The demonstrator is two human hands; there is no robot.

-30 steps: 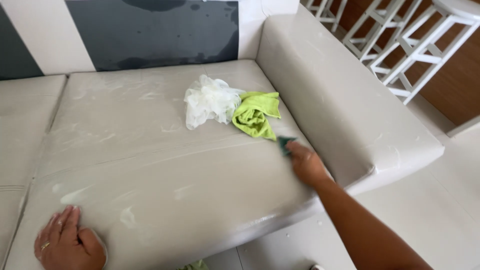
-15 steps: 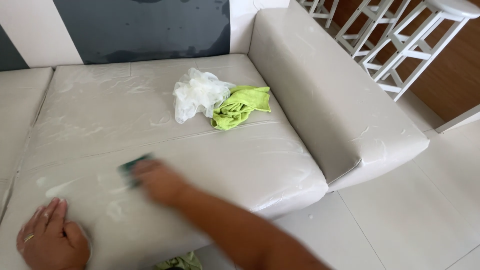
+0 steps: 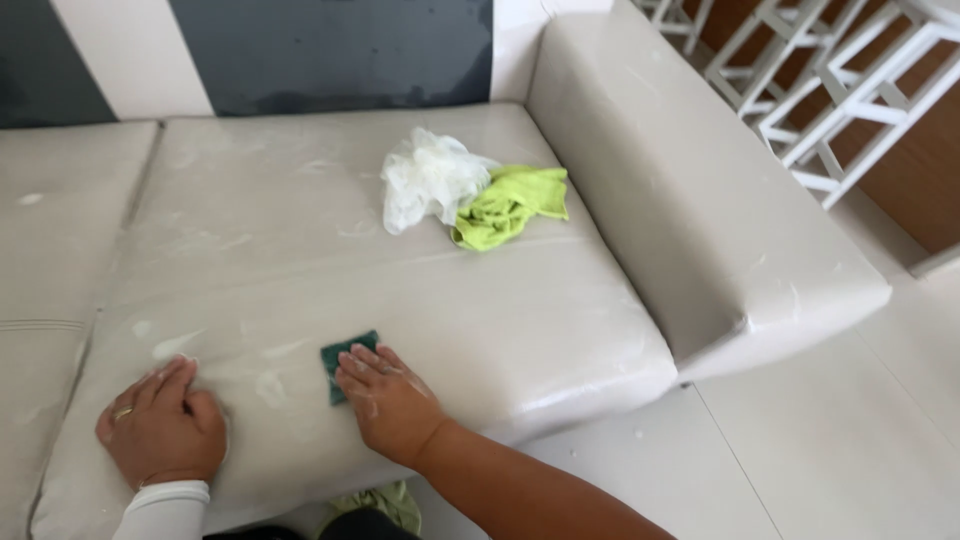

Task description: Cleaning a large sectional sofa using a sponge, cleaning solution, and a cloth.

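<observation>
Right hand (image 3: 392,402) fingers flat, unclenched, on green scouring pad (image 3: 343,362); left hand (image 3: 160,424) splayed on cushion (image 3: 400,300).

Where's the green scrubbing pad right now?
The green scrubbing pad lies under the right hand's fingertips on the seat cushion's front part, right of the left hand.

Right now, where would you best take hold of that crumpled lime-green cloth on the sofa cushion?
Pinch the crumpled lime-green cloth at its raised folds from above, on its right side; the white plastic bag presses against its left, and it lies soft and bunched.
</observation>
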